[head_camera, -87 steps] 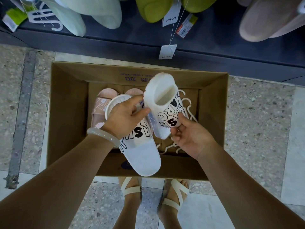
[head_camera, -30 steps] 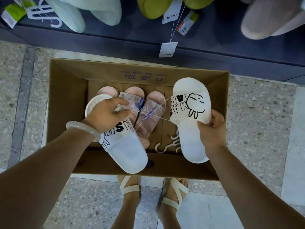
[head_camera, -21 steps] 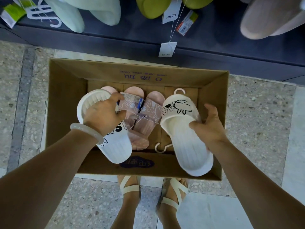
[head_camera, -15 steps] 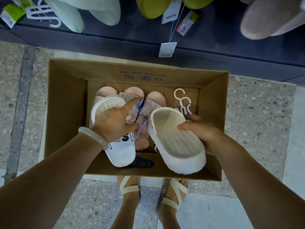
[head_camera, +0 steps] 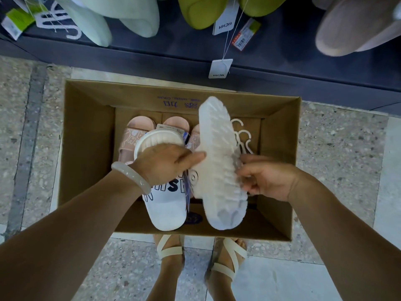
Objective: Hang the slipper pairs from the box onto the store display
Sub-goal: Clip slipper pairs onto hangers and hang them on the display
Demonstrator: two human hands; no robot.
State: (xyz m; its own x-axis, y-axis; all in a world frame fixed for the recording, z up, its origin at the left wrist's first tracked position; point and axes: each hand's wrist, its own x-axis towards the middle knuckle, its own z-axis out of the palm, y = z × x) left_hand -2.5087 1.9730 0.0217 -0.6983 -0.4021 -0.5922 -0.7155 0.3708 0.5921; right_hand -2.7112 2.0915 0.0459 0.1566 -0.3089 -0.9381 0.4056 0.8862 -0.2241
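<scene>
Over an open cardboard box on the floor I hold a pair of white slippers. My left hand grips one white slipper with black lettering, strap side up, and its fingertips touch the other slipper. My right hand holds the second white slipper, blurred, with its ribbed sole turned up. Pink slippers and white plastic hangers lie in the box bottom. A tag hangs between the two white slippers.
The dark display runs across the top, with pale green, yellow-green and beige slippers hanging on it, plus dangling tags. My sandalled feet stand just behind the box on speckled floor.
My right hand has turned its white slipper from strap side up to sole up and brought it against the left slipper. My left hand stayed on its slipper.
</scene>
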